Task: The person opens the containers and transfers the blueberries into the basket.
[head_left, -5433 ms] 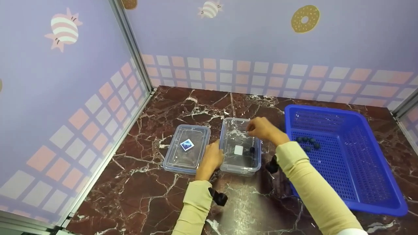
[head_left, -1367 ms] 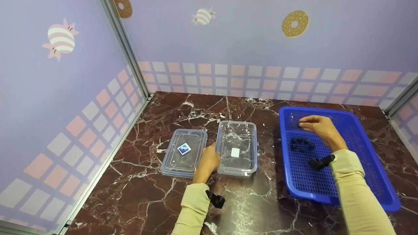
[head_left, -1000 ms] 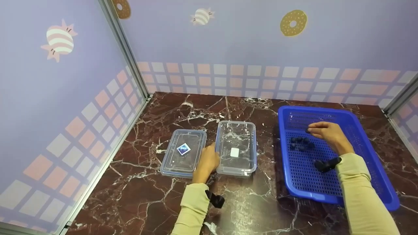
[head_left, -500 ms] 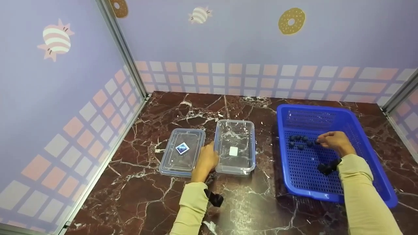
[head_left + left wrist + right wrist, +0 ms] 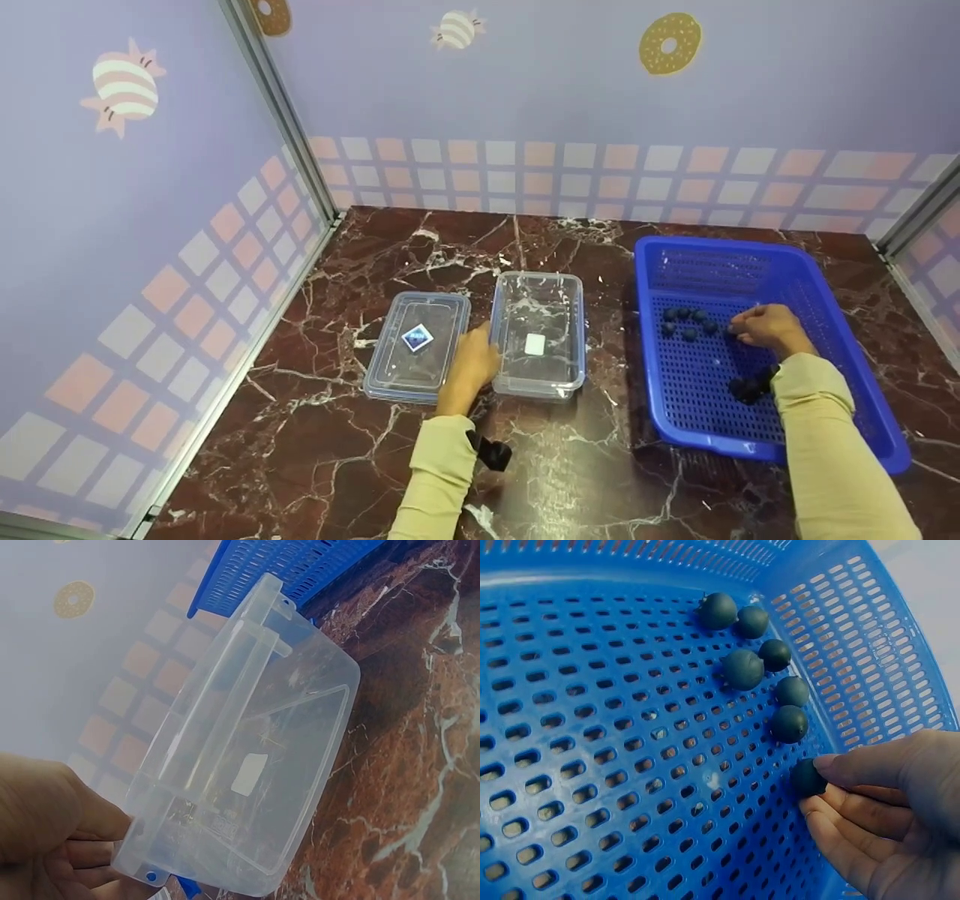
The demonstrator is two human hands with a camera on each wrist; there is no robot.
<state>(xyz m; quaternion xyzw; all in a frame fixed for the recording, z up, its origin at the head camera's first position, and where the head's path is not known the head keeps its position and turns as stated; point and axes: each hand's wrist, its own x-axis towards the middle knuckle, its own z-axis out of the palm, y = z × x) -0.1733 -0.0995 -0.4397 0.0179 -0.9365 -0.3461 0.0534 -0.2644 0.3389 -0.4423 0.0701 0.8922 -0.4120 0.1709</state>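
Note:
My left hand point(image 5: 475, 361) grips the left rim of a clear plastic food container point(image 5: 537, 330); in the left wrist view the thumb side of the hand point(image 5: 64, 821) lies against the container's edge. Inside the blue plastic basket point(image 5: 651, 390) is my right hand point(image 5: 772, 330). Its thumb and fingertips pinch a dark blueberry point(image 5: 808, 778) low over the perforated floor, seen in the right wrist view. Several more blueberries point(image 5: 688, 321) lie in a loose cluster beside it. Whether the pinched berry touches the floor, I cannot tell.
A clear lid point(image 5: 409, 367) with a blue diamond sticker lies left of the container. All stand on a dark red marbled table point(image 5: 360, 465). Patterned panels point(image 5: 525, 97) close off the back and sides. Black wrist cameras point(image 5: 495, 454) stick out from both sleeves.
My right hand has gone from the container to the basket and lowered a blueberry near the cluster. The dark berry seen earlier in the container is gone from it. My left hand stays put.

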